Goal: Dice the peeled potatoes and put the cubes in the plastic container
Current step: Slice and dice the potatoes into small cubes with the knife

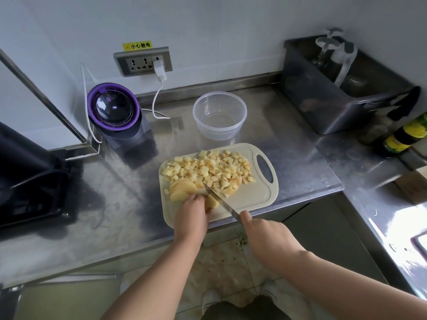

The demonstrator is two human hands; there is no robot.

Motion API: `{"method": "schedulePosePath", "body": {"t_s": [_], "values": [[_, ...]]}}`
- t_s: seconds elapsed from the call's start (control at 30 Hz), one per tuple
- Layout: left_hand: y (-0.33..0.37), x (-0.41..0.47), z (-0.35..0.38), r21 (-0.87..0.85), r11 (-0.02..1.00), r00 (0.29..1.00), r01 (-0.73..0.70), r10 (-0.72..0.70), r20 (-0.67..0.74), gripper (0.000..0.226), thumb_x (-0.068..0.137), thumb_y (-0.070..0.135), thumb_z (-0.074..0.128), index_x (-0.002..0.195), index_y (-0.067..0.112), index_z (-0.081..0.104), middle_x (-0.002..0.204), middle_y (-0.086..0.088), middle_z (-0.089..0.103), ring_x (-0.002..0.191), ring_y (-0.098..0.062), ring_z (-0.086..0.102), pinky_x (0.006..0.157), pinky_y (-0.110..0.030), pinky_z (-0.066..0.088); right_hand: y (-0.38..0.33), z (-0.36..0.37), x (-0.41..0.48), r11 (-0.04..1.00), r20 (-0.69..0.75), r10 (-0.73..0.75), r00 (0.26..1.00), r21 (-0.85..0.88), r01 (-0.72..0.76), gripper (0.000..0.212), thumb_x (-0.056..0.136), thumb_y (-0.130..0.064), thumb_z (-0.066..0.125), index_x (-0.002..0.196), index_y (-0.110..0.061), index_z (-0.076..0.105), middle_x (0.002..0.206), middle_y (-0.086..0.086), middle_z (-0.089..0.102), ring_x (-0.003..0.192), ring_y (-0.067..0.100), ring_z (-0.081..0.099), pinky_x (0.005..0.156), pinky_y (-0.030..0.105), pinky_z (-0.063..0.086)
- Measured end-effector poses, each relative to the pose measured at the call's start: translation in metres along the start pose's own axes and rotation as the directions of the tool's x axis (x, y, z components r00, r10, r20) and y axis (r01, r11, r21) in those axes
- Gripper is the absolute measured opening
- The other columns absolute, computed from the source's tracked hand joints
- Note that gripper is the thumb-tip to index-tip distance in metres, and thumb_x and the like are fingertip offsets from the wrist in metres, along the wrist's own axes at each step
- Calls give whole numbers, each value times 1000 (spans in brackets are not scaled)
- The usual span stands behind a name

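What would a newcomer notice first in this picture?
The pile of potato cubes on the cutting board stands out first. At its near-left side, the left hand holds potato slices and the right hand grips a knife. Behind the board, the clear plastic container holds no cubes.
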State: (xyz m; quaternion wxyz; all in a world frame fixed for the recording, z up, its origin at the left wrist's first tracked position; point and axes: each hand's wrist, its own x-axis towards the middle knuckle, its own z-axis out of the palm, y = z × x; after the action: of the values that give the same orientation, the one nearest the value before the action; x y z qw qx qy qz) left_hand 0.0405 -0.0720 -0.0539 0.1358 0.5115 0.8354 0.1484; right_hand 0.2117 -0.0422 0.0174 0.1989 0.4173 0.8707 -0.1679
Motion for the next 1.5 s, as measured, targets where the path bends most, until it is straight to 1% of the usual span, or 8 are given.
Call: {"method": "schedulePosePath", "body": {"t_s": [0.17, 0.57, 0.8, 0.9, 0.93, 1.1, 1.37, 1.5], "values": [[-2, 2, 3, 5, 1000, 1000, -8, 8, 3, 28, 91, 34, 62, 113, 17, 63, 119, 1, 62, 109, -16, 59, 85, -27, 47, 1, 1, 0, 1000, 6, 0, 1000, 5, 0, 53, 90, 2, 37, 139, -15, 24, 69, -1, 47, 53, 16, 40, 46, 29, 31], [-3, 4, 4, 7, 1000, 1000, -26, 26, -5, 29, 90, 31, 64, 117, 18, 62, 123, 4, 61, 110, -14, 58, 85, -26, 47, -3, -1, 9, 1000, 133, 3, 991, 7, -4, 71, 92, 4, 41, 152, -15, 8, 68, -2, 42, 53, 9, 38, 47, 24, 31], [-5, 1, 3, -53, 998, 1000, -30, 30, 1, 31, 91, 32, 63, 118, 18, 61, 120, 4, 60, 109, -14, 57, 83, -26, 45, 1, -4, 14, 995, 59, 70, 996, 73, -74, 43, 89, 2, 37, 126, -19, 28, 70, 2, 49, 55, 16, 44, 48, 28, 33], [-6, -1, 3, -103, 994, 1000, -22, 21, -9, 32, 89, 32, 65, 119, 19, 62, 118, 3, 62, 106, -15, 60, 82, -26, 48, 4, -8, 9, 995, 25, 72, 997, 73, -74, 35, 87, 4, 36, 108, -22, 26, 71, 3, 51, 57, 20, 46, 50, 32, 35], [-7, -2, 3, -123, 992, 1000, -15, 13, -15, 33, 89, 29, 66, 120, 19, 62, 118, 3, 63, 106, -16, 60, 83, -27, 49, 4, -9, 7, 995, 21, 67, 998, 69, -68, 35, 87, 4, 36, 107, -23, 25, 72, 3, 52, 58, 20, 47, 51, 33, 36], [-11, -5, 2, -141, 990, 999, 23, -27, -29, 27, 91, 24, 63, 116, 15, 64, 114, 0, 64, 103, -17, 60, 83, -27, 48, -4, -4, 1, 1000, 26, 13, 1000, 11, -14, 48, 90, 2, 39, 131, -19, 24, 75, 1, 51, 56, 16, 43, 48, 30, 33], [-14, -2, 3, -81, 997, 1000, -16, 14, -19, 24, 91, 29, 63, 110, 15, 64, 112, 1, 65, 103, -17, 61, 83, -28, 47, -10, 1, 0, 1000, 39, 7, 999, 6, -7, 55, 92, 2, 39, 141, -16, 21, 70, -1, 45, 53, 13, 39, 46, 27, 31], [-15, 0, 4, -59, 998, 1000, -23, 23, -5, 24, 92, 31, 62, 110, 15, 64, 114, 1, 64, 104, -16, 60, 83, -27, 47, -11, 1, 3, 1000, 77, -9, 997, -10, 9, 71, 92, 4, 39, 152, -15, 8, 69, -3, 43, 53, 11, 39, 46, 26, 31]]}}
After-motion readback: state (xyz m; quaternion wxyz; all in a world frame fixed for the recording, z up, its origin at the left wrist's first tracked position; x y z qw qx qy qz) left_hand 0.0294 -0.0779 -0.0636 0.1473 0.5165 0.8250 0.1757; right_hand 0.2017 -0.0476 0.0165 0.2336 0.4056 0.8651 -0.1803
